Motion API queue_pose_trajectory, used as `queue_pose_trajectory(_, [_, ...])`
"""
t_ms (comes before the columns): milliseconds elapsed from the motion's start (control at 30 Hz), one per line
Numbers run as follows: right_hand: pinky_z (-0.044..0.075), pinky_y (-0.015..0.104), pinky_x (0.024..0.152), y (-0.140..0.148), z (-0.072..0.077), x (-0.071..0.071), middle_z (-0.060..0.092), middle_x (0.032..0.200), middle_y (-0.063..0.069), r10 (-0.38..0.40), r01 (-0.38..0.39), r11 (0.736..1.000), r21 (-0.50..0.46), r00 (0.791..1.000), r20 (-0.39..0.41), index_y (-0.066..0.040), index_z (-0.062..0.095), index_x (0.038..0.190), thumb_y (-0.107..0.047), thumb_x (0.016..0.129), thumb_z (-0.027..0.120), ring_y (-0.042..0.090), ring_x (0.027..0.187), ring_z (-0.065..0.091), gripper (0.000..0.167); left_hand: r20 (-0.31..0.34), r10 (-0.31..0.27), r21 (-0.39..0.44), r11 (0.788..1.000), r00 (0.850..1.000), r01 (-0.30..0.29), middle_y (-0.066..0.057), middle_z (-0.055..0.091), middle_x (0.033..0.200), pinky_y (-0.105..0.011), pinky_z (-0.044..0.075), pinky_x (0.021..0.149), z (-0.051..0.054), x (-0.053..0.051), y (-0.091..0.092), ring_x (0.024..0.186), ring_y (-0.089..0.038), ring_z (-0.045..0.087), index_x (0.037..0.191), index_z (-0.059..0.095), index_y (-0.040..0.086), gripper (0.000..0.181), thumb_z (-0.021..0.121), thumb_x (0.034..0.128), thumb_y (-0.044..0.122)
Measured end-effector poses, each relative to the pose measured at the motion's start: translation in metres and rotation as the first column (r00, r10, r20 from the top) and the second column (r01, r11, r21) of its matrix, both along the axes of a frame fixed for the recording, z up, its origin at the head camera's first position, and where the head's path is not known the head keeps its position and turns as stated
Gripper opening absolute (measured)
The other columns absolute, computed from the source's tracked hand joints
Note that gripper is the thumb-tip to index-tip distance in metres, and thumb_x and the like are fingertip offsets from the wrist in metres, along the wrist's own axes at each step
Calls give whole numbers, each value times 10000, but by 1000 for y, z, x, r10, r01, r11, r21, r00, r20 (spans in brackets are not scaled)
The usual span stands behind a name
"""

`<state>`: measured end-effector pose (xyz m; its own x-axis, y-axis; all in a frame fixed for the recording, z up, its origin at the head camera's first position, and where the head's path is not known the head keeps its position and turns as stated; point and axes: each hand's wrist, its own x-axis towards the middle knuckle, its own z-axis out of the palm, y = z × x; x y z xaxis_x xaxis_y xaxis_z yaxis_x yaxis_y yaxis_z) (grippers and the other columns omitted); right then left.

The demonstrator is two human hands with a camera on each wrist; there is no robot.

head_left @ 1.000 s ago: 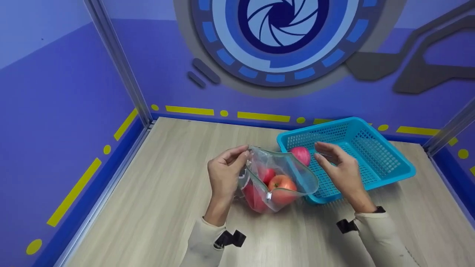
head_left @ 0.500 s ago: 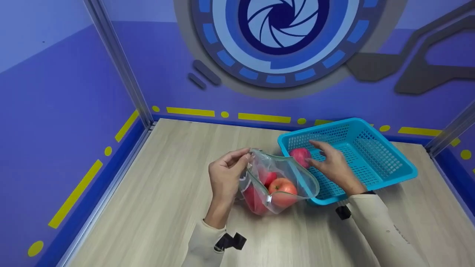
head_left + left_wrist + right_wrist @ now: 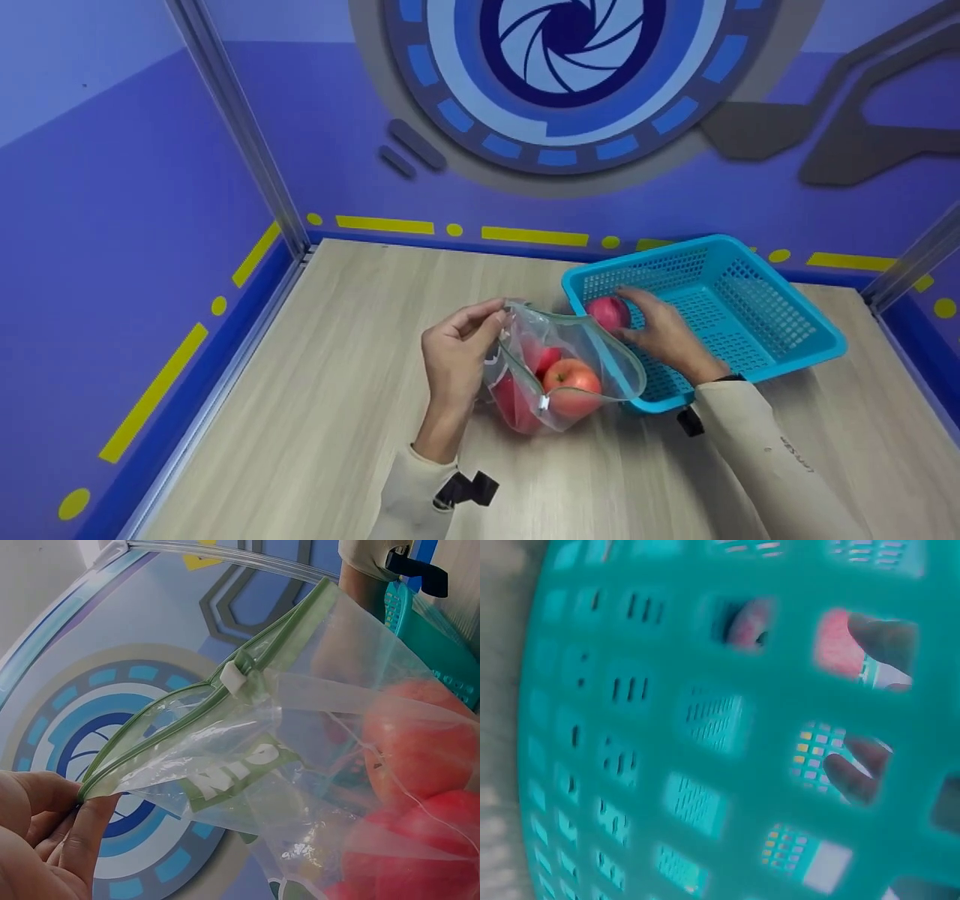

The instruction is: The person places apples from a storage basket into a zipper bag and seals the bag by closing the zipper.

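Note:
My left hand (image 3: 459,349) pinches the top corner of a clear zip bag (image 3: 570,334). In the left wrist view, the bag's green zip edge (image 3: 172,724) with its white slider runs up from my fingertips. Several red apples (image 3: 571,379) lie inside the bag, whose mouth gapes towards the basket. One more apple (image 3: 608,313) sits in the near left corner of the turquoise basket (image 3: 799,341). My right hand (image 3: 664,334) reaches in there, thumb and fingers spread at the apple's right side. In the right wrist view, the basket wall (image 3: 735,712) hides most of that hand.
The basket stands on a wooden table (image 3: 330,390) near the back wall (image 3: 315,135). Its left rim lies behind the bag's open mouth. A metal corner post (image 3: 247,142) rises at the back left.
My right hand has moved left and in over the basket, closing on the apple there. The left hand and the bag have stayed nearly still.

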<state>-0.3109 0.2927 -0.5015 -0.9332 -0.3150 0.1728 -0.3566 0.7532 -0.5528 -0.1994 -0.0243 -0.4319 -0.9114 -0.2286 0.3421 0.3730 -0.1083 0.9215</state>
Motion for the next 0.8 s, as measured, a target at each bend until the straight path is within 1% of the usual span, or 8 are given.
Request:
queue_pose_trajectory(167, [491,650,1048,0,-4,1,501,1543,293,57,-57,997,44,998,5,40,504,1526,9,921,811,526,1395,483,679,-3,-6,5,1000,1000,6,-88,799,1086,-362,622,893,-1,1,1,988,-257,772,1125,815,14,164,776,966,29])
queue_pose_trajectory(267, [520,640,1020,1,-5,2,549,1488,277,59,-58,997,50,998,-19,32,542,1495,18,915,811,503,1339,538,640,-3,-7,9,1000,1000,7,-92,798,1087,-358,622,893,-2,1,1,988,-258,772,1125,815,14,164,776,967,31])
queue_pose_trajectory(400, [563,627,961,2,-6,4,588,1349,275,26,-20,997,68,997,-79,43,592,1418,-28,883,861,467,1209,601,603,11,1,-1,1000,1000,-1,-85,801,1055,-339,632,862,0,1,1,952,-252,770,1115,819,21,156,780,967,48])
queue_pose_trajectory(467, [565,633,952,2,-7,4,576,1326,288,10,-3,997,81,996,-89,56,582,1411,-66,875,882,467,1181,601,627,21,3,-7,1000,1000,-3,-79,801,1044,-332,633,850,0,1,1,938,-248,769,1112,821,29,153,781,968,60])
queue_pose_trajectory(633, [573,621,942,0,-6,4,567,1310,299,-30,36,995,93,998,-61,79,532,1396,-128,916,858,451,1144,606,616,30,0,-3,1000,1000,0,-76,800,1058,-344,628,874,1,2,2,955,-250,772,1115,820,34,152,779,972,66])
queue_pose_trajectory(733, [586,600,923,0,-6,3,585,1274,303,-57,60,995,83,997,-43,91,517,1357,-133,933,840,440,1107,622,579,29,0,1,1000,1000,0,-82,798,1065,-348,623,890,1,2,2,963,-253,772,1117,818,28,153,777,973,62])
queue_pose_trajectory(800, [583,604,930,0,-7,4,588,1270,313,-72,73,995,64,997,-25,96,498,1352,-120,931,837,450,1113,625,582,25,1,-2,1000,1000,-1,-86,798,1067,-343,621,893,0,1,2,964,-253,772,1120,816,23,155,774,976,62])
